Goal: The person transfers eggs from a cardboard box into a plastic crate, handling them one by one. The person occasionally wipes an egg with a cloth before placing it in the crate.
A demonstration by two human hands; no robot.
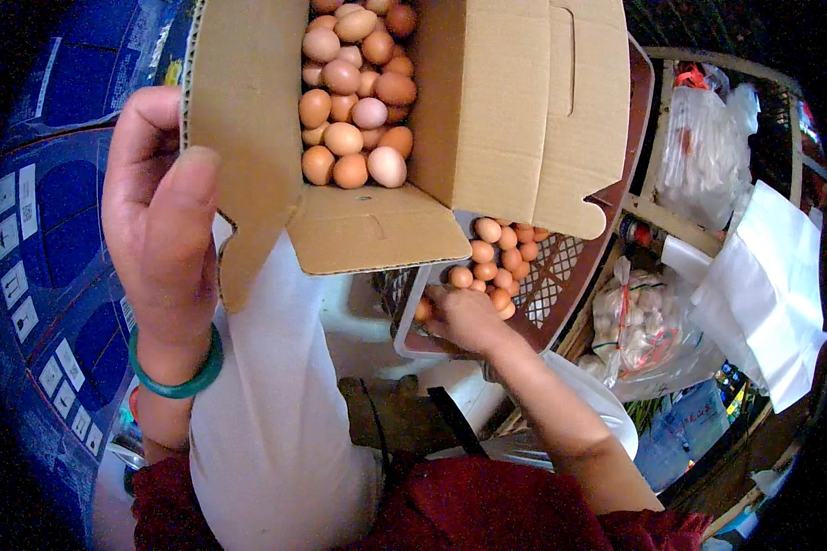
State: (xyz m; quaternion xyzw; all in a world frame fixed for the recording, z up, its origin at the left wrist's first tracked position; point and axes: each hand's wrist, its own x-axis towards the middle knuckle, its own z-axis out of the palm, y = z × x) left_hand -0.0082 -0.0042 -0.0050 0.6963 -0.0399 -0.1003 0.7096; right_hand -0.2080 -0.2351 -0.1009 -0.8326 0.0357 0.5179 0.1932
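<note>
An open cardboard box (503,103) with many brown eggs (344,138) inside stands before me. My left hand (162,227), with a green bangle at its wrist, grips the box's left flap, thumb on the inner face. Lower right, my right hand (465,317) reaches into a plastic crate (572,275) that holds more brown eggs (482,252). Its fingers are at the eggs near the crate's lower left corner; whether they hold one cannot be told. The box's right flap covers part of the crate.
Stacked blue cartons (69,241) stand on the left. At the right, a metal-framed rack (703,227) bears plastic bags (703,151), a bag of what looks like garlic bulbs (634,310) and a white sheet (765,296). My leg in light trousers (276,413) lies below the box.
</note>
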